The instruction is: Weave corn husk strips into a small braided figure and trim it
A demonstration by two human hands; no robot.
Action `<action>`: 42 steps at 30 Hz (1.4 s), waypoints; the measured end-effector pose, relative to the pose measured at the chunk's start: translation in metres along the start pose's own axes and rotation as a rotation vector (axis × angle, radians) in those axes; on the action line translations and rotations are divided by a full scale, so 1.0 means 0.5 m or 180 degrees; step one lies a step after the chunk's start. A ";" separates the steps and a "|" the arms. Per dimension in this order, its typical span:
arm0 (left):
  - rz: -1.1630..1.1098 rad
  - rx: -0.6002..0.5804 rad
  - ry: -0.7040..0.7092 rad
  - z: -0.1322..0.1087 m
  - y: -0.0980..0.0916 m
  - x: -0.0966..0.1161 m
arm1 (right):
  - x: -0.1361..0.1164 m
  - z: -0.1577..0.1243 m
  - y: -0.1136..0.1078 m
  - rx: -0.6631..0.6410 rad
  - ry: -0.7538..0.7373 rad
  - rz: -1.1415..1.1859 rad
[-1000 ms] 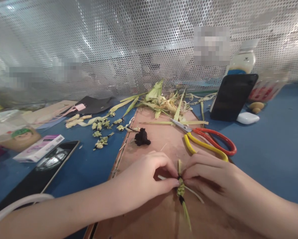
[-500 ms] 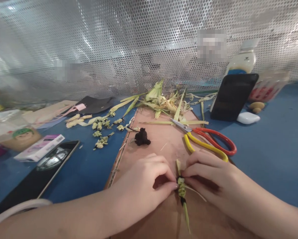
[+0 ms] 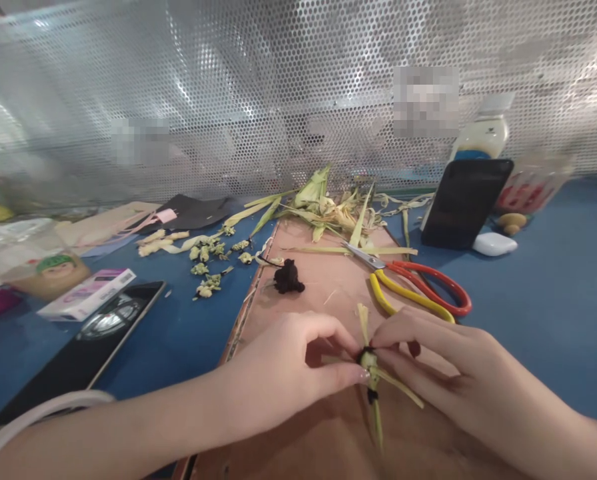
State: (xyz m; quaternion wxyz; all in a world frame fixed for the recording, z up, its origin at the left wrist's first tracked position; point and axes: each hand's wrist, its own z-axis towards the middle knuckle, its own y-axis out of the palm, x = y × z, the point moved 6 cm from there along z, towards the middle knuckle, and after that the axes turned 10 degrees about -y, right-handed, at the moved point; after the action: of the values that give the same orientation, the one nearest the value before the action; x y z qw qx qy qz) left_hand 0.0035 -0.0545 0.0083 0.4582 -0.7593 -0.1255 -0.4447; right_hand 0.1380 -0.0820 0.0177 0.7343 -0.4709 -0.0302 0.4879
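Both my hands pinch a small woven piece of pale green leaf strips (image 3: pixel 370 363) bound with black thread, held just above a brown board (image 3: pixel 323 287). My left hand (image 3: pixel 298 370) grips it from the left with thumb and forefinger. My right hand (image 3: pixel 438 363) pinches the black tie at its top from the right. Loose strip ends stick out above and below my fingers.
Scissors (image 3: pixel 413 287) with red and yellow handles lie on the board's right side, a black thread clump (image 3: pixel 287 277) at its middle. Leaf scraps (image 3: pixel 328 203) pile at the far end. Small woven pieces (image 3: pixel 203 260), a phone (image 3: pixel 86 337), a propped phone (image 3: pixel 463 200) and a bottle (image 3: pixel 483 133) sit around.
Both hands have lifted the woven piece slightly and shifted it a little away from me. My right fingers have moved up onto the black tie. The view has tilted a bit.
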 end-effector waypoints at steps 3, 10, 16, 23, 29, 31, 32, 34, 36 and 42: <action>0.0240 0.0212 0.0131 -0.002 -0.009 0.003 | -0.001 -0.001 -0.001 0.0000 -0.0042 -0.0032; 0.0880 0.0296 0.0943 -0.016 -0.013 0.040 | -0.012 -0.004 -0.004 -0.0080 -0.0213 -0.0044; 0.1434 0.0232 0.1274 -0.028 -0.005 0.049 | -0.017 -0.010 -0.005 -0.0109 -0.0379 -0.0193; 0.2287 0.0290 0.1791 -0.053 0.020 0.058 | -0.027 -0.019 0.014 -0.0499 -0.0624 -0.0503; 0.2416 0.0345 0.1688 -0.050 0.021 0.060 | -0.031 -0.023 0.023 -0.0741 -0.0741 -0.0650; 0.2469 0.0278 0.1831 -0.052 0.025 0.063 | -0.033 -0.026 0.026 -0.0810 -0.0795 -0.0698; 0.2507 0.0244 0.1934 -0.054 0.027 0.065 | -0.035 -0.028 0.028 -0.0861 -0.0833 -0.0724; 0.2589 0.0190 0.2134 -0.058 0.030 0.069 | -0.039 -0.032 0.033 -0.0975 -0.0905 -0.0757; 0.2627 0.0131 0.2283 -0.061 0.031 0.072 | -0.042 -0.036 0.038 -0.1085 -0.0948 -0.0791; 0.2622 0.0001 0.2341 -0.060 0.032 0.072 | -0.055 -0.037 0.042 -0.1185 -0.1165 -0.0991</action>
State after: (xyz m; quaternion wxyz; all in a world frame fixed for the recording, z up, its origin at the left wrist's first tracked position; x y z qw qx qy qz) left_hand 0.0167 -0.0952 0.0330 0.6080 -0.5402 0.3503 -0.4645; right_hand 0.1187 -0.1133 0.0039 0.6838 -0.4914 -0.3227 0.4323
